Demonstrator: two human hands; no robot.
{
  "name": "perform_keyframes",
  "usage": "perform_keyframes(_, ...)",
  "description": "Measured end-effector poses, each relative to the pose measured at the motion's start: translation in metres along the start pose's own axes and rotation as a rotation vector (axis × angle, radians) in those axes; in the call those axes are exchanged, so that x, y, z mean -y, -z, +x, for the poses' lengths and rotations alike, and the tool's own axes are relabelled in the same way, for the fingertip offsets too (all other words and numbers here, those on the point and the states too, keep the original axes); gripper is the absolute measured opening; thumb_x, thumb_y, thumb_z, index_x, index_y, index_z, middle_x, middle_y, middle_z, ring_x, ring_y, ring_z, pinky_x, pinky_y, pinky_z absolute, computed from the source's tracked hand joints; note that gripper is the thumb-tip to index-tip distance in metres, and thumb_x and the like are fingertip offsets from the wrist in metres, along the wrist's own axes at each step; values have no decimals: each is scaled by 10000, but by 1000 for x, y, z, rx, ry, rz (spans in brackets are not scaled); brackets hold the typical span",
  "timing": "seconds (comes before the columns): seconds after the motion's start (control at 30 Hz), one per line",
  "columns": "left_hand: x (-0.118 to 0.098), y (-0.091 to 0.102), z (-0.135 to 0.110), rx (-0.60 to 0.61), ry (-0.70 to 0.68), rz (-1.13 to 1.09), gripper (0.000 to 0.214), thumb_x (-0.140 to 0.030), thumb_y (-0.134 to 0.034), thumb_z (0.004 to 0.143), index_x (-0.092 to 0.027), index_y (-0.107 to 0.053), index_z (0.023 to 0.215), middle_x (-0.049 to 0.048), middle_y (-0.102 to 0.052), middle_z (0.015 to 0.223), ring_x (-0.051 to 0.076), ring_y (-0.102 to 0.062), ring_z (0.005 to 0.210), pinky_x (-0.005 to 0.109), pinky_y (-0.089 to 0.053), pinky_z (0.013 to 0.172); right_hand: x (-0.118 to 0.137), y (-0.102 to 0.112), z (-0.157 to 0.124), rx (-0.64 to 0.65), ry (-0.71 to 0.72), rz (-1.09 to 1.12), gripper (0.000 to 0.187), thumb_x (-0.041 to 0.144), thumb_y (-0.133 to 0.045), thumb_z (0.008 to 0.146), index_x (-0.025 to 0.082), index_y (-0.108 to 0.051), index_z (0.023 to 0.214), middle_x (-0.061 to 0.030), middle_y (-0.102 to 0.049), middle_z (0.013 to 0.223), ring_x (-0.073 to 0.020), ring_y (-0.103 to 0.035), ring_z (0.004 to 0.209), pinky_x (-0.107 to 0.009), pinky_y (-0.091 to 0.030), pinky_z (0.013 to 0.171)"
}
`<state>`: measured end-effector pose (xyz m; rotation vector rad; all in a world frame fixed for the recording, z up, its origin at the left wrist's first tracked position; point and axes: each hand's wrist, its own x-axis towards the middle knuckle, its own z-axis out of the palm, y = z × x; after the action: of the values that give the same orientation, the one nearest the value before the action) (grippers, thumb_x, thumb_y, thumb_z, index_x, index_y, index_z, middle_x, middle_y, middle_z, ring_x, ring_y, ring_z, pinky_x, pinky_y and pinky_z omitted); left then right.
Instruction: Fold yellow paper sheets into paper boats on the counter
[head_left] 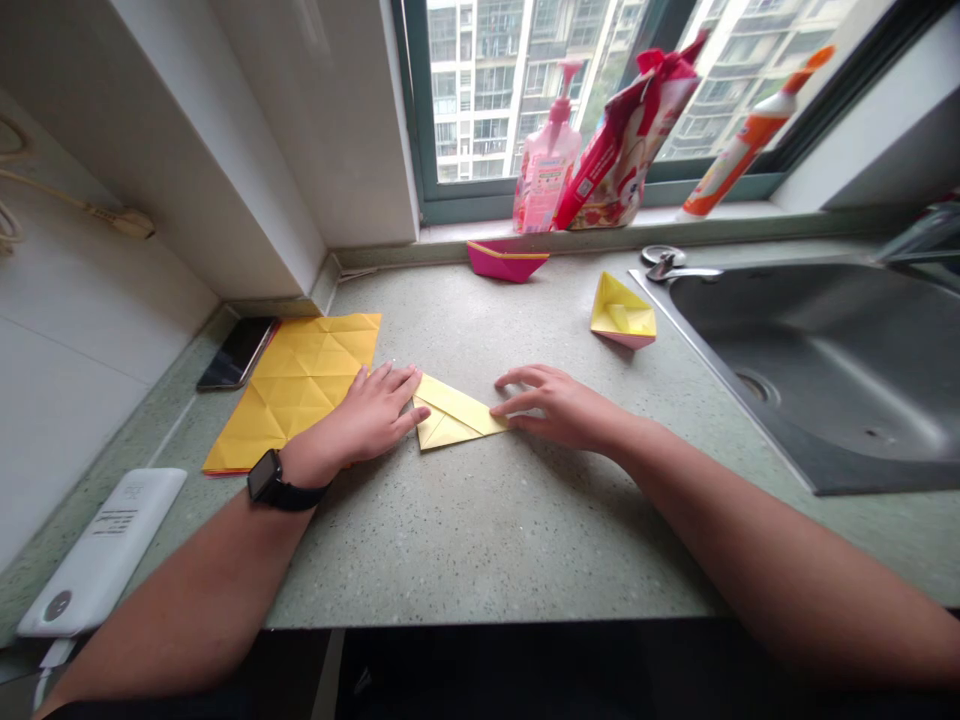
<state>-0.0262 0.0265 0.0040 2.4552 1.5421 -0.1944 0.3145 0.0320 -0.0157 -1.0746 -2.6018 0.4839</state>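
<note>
A pale yellow folded paper [457, 412] lies on the countertop between my hands, with crease lines and layered flaps showing. My left hand [379, 410] rests at its left end, fingers stretched out and the thumb on the paper's edge. At the pointed right end is my right hand [551, 405], its fingers apart and the fingertips touching the tip. Under and beside my left forearm sits a stack of creased orange-yellow paper sheets [307, 370]. Farther back stand a pink folded paper boat [508, 264] and a yellow-and-pink one [624, 318].
A steel sink [810, 400] with a drain plug and tap is at the right. A phone [236, 353] and a white power bank [105, 550] with a cable lie at the left. A pump bottle [546, 170], a red bag [630, 150] and an orange-white tube [739, 155] line the windowsill.
</note>
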Motion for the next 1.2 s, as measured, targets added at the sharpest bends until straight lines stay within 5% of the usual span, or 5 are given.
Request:
perform_keyframes(0.57, 3, -14, 3, -121, -73, -4, 654, -596, -441, 1155, -251, -471, 1709, 192, -478, 1738, 447, -396, 1615, 694, -289, 1314, -6, -6, -1, -49, 44, 20, 221, 280, -826, 995, 402, -897, 1165, -69, -769, 1376, -322, -716, 1275, -534, -600, 1120)
perform_keyframes(0.83, 0, -16, 0, -168, -80, -26, 709, -611, -525, 1130, -230, -442, 1722, 192, -475, 1754, 477, -373, 1645, 781, -217, 1339, -5, -5, -1, -43, 41, 26, 248, 261, -828, 987, 400, -892, 1182, -64, -764, 1378, -312, -713, 1283, -526, -595, 1124)
perform_keyframes(1.0, -5, -15, -1, -257, -151, -28, 649, -577, -564, 1122, -174, -545, 1630, 199, -505, 1728, 426, -380, 1657, 704, -214, 1386, -3, -3, -1, -44, 37, 15, 245, 256, -840, 977, 399, -893, 1169, -65, -769, 1369, -312, -717, 1277, -526, -589, 1131)
perform_keyframes(1.2, -9, -13, -4, -200, -343, -106, 619, -568, -629, 1100, -225, -563, 1610, 162, -526, 1717, 375, -435, 1637, 609, -284, 1398, -4, -4, -2, -66, 71, -14, 361, 239, -823, 982, 372, -834, 1318, -78, -776, 1378, -299, -723, 1271, -517, -592, 1115)
